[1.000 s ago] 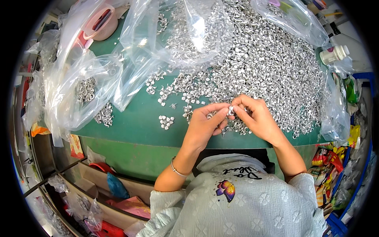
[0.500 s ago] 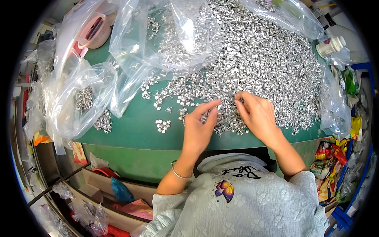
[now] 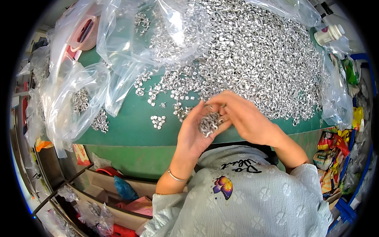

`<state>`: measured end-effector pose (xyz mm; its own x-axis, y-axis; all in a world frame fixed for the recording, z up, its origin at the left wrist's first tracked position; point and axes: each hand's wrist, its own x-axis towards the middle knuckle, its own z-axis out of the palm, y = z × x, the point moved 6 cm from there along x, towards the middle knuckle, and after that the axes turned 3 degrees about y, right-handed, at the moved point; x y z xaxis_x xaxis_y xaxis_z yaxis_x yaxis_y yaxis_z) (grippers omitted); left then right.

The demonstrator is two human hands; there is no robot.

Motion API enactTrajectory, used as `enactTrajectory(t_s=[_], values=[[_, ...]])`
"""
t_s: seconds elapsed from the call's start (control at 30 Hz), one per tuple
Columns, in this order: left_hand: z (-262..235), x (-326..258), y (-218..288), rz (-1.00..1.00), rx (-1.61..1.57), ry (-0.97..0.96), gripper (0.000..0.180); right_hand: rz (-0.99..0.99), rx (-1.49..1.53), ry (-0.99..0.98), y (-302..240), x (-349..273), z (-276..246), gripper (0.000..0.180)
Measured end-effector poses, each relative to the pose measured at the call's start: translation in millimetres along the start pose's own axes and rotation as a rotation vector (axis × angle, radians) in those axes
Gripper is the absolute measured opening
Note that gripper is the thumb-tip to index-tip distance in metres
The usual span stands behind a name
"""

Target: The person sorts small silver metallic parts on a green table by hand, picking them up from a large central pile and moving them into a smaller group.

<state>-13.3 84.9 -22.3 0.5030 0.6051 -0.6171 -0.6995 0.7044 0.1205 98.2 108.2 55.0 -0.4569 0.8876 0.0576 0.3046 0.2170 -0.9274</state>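
Note:
My left hand (image 3: 190, 136) is cupped palm up, with a handful of small silver ring-shaped metal parts (image 3: 209, 124) lying in its palm. Over its fingertips arches my right hand (image 3: 248, 120), its fingers curled in against the handful. What those curled fingers grip, if anything, is hidden behind them. Just beyond both hands spreads a wide heap of the same silver parts (image 3: 256, 67). A little group of parts (image 3: 158, 121) sits on the green tabletop (image 3: 130, 130) left of my left hand, and another small pile (image 3: 100, 121) is farther left.
Clear plastic bags (image 3: 79, 98) cover the left side, one with parts inside. A pink basket (image 3: 85, 33) stands at the far left, a white bottle (image 3: 329, 34) at the far right. Below the table edge at left is an open drawer (image 3: 114, 209).
My hands came together. The left turned palm up with a handful of silver parts in it, drawn from the heap toward me; the right closed in over it. The view shifted slightly.

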Motion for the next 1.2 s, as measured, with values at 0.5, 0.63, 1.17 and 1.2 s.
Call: enactTrajectory(t_s=[0.5,0.63,1.17,1.2], values=[[9,-7,13,0.044,-0.769,-0.227,0.024,-0.013,-0.547,0.066,30,-40,-21,0.044],[8,-16,9,0.088,-0.769,-0.270,0.025,-0.105,-0.691,0.035,43,-42,-10,0.055],[3,-18,-2,0.084,-0.785,-0.347,0.025,-0.341,-0.589,0.133,39,38,-6,0.025],[5,-17,-3,0.080,-0.793,-0.352,0.025,-0.315,-0.553,0.204,40,36,-12,0.025]])
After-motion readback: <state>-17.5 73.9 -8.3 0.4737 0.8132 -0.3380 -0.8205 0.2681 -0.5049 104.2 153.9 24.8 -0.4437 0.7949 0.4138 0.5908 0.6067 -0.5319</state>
